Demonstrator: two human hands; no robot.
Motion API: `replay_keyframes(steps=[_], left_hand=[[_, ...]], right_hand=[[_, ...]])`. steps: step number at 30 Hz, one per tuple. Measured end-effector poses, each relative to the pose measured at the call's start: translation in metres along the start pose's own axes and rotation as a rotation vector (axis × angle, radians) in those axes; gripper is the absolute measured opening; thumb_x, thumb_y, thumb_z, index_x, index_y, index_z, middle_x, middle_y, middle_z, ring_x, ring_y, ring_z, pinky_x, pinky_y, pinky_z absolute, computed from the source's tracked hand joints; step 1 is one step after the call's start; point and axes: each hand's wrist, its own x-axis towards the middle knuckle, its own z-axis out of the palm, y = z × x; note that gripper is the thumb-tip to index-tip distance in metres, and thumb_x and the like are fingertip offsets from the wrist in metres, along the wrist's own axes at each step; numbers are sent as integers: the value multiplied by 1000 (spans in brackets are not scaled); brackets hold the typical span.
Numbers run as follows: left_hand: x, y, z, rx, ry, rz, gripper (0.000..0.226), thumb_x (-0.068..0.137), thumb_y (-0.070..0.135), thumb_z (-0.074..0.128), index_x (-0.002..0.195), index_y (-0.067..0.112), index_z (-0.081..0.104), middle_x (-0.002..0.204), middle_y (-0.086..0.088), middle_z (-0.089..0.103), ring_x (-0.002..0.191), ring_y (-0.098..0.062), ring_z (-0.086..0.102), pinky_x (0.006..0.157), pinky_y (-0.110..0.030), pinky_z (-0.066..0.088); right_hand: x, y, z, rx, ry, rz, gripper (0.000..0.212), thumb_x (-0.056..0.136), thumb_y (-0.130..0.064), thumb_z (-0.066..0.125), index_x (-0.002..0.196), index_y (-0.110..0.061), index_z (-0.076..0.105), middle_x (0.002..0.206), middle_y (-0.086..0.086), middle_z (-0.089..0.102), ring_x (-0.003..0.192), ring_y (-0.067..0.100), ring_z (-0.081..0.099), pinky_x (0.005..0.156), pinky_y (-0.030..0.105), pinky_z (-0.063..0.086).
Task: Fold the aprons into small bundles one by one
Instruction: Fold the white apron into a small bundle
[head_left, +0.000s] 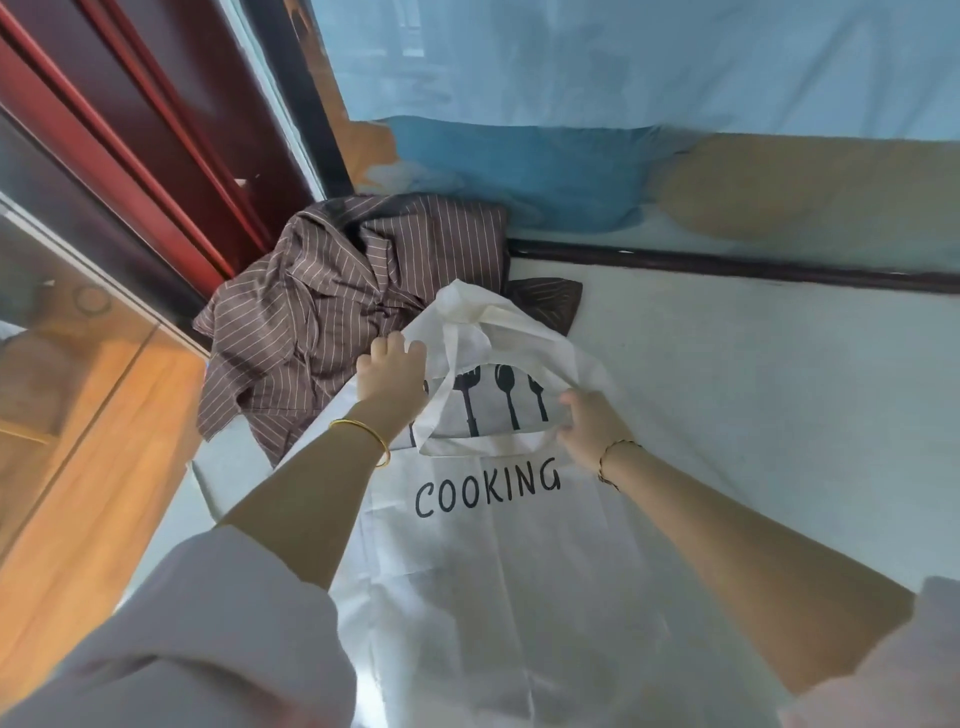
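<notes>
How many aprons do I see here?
2. A white apron lies gripped by the left hand and right hand; a brown striped apron sits crumpled behind it. That heap may hide more.

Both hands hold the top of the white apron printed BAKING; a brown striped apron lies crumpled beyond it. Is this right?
Not BAKING: in the head view the white apron reads COOKING. Otherwise right: left hand and right hand hold its top, and the brown striped apron lies crumpled beyond it.

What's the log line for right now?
white apron: top lifted; left hand: grips it; right hand: grips it; striped apron: crumpled
</notes>
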Motion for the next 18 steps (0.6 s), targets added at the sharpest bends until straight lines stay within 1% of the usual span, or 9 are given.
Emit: replay_keyframes(steps=[2, 4, 7, 10, 13, 15, 18], left_hand=[[7, 2, 4, 19, 13, 48, 47, 86, 24, 61, 129, 16, 43, 131, -9, 39, 119, -29, 38, 95, -38, 38], [14, 6, 6, 0, 23, 123, 49, 86, 30, 62, 129, 17, 43, 130, -8, 39, 119, -28, 38, 97, -38, 37], [25, 17, 5, -23, 31, 240, 51, 86, 32, 61, 131, 15, 41, 129, -6, 41, 119, -27, 38, 96, -37, 38], [35, 28, 6, 27, 13, 281, 52, 87, 25, 62, 131, 8, 40, 128, -8, 43, 115, -28, 42, 87, -36, 43], [43, 32, 11, 69, -72, 284, 59, 87, 7, 57, 138, 0, 29, 133, -11, 38, 111, -29, 46, 76, -36, 46], [45, 31, 11, 79, -107, 302, 64, 85, 0, 55, 141, 0, 24, 132, -11, 40, 107, -29, 50, 74, -36, 48], [46, 31, 8, 137, -84, 361, 57, 85, 0, 54, 138, 5, 35, 125, -9, 45, 105, -26, 49, 72, -35, 47]], right_hand=[[6, -4, -4, 19, 15, -13, 44, 92, -6, 40, 136, -10, 41, 134, 13, 43, 110, 30, 54, 93, 38, 46], [12, -8, -6, 26, 31, -35, 41, 93, -6, 39, 134, -9, 43, 134, 13, 45, 112, 29, 53, 94, 36, 46], [21, -17, -11, 66, 54, -54, 40, 95, -6, 37, 134, -9, 43, 133, 13, 45, 115, 29, 52, 94, 35, 45], [27, -22, -16, 118, 77, -71, 40, 95, -6, 37, 134, -10, 44, 132, 11, 48, 114, 27, 52, 93, 36, 46], [29, -25, -22, 124, 97, -83, 35, 95, -5, 38, 128, -7, 48, 123, 12, 55, 108, 27, 55, 91, 38, 47], [29, -25, -26, 127, 113, -86, 33, 94, -4, 38, 125, -4, 50, 120, 14, 57, 107, 28, 55, 93, 38, 46], [28, -26, -30, 176, 111, -89, 39, 96, -6, 37, 134, -9, 45, 128, 11, 53, 114, 24, 52, 94, 30, 42]])
